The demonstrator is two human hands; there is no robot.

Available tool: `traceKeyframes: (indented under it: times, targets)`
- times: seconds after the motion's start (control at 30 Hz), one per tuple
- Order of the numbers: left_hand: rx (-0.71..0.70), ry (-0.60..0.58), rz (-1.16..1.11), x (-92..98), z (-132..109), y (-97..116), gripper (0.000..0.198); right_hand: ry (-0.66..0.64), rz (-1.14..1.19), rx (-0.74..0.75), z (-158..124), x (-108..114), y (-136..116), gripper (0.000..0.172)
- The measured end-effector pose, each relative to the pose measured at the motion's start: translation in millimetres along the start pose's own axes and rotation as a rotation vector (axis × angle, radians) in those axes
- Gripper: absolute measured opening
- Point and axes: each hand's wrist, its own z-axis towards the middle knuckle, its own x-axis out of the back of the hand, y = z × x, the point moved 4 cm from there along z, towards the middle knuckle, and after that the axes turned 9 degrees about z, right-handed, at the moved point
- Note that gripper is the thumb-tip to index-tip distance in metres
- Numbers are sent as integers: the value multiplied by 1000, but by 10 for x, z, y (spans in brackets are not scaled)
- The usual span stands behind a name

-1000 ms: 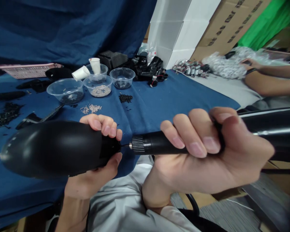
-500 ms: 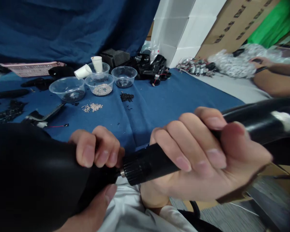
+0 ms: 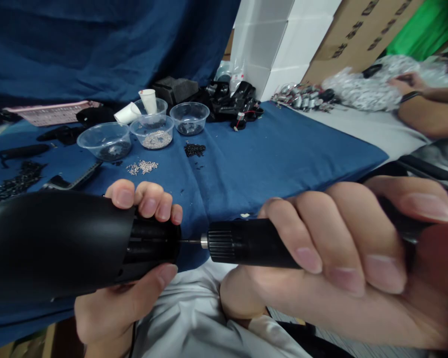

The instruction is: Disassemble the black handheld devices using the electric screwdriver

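My left hand [image 3: 125, 301] is wrapped around a smooth, rounded black plastic housing [image 3: 59, 241], its fingers over the top and thumb below. The narrower ribbed end of the housing points right. Closed around a black electric screwdriver [image 3: 242, 243], my right hand [image 3: 336, 258] keeps the tool level. The screwdriver's thin bit [image 3: 190, 241] reaches into the open end of the housing; its tip is hidden there. Beyond my hands lie a small heap of silver screws [image 3: 144, 166] and a heap of black screws [image 3: 194, 149] on the blue cloth.
Several clear plastic bowls [image 3: 102, 132] stand behind the heaps, with two paper cups [image 3: 148, 102] among them. A pink basket [image 3: 50, 113] sits at the back left. Black parts [image 3: 242, 97] and small motors [image 3: 302, 97] are piled behind. Another person's arm [image 3: 429, 112] shows at the right.
The screwdriver has shifted right and levelled out, and more of its bit shows between the tool and the housing. The housing has also tilted, its ribbed end now visible.
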Motion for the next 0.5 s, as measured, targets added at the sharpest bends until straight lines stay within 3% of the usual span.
traceKeyframes:
  times: [0.07, 0.2, 0.33, 0.5]
  targets:
    - [6, -17, -34, -14, -1, -12, 54, -42, 18, -19, 23, -80, 10, 21]
    - [-22, -45, -74, -37, 16, -29, 51, -70, -17, -72, 48, -151, -2, 36]
    - [-36, -46, -114, -33, 33, -44, 47, -118, -106, -36, -5, -121, -26, 17]
    - [-87, -54, -103, -21, 18, -37, 46, -215, -137, -66, -15, -190, -1, 38]
